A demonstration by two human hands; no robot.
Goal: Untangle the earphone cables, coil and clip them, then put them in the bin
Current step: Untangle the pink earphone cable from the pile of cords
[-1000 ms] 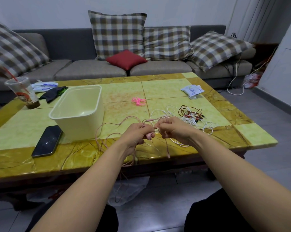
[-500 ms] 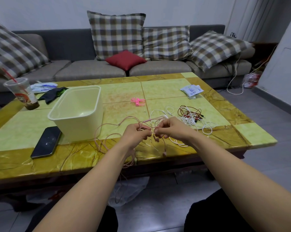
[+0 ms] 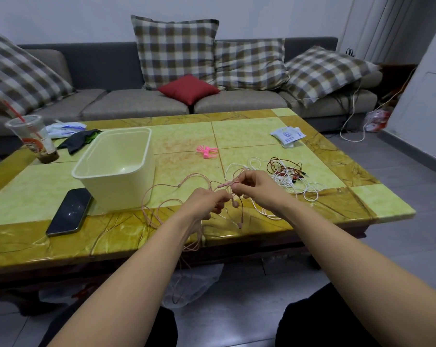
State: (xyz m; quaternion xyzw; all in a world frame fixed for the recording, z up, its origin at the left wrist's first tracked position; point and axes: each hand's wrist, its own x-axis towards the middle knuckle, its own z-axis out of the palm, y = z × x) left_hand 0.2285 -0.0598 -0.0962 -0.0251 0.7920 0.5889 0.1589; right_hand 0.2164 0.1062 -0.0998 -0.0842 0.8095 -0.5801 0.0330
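Pinching the pink earphone cable [image 3: 178, 185] just right of the bin [image 3: 146, 146], left hand [image 3: 206, 201] and right hand [image 3: 257, 189] have fingers [image 3: 239, 184] curled on its tangle above the surface [image 3: 262, 136]; ideally, feed loose ends through slack loops gently; tugging likely tightens knots.

The left hand [image 3: 204, 201] and the right hand [image 3: 257, 189] both pinch one pink earphone cable [image 3: 178, 185] above the table [image 3: 249, 136]. Its loops hang over the near edge. The bin [image 3: 121, 194] stands left, and the tangled cables [image 3: 287, 176] lie right.
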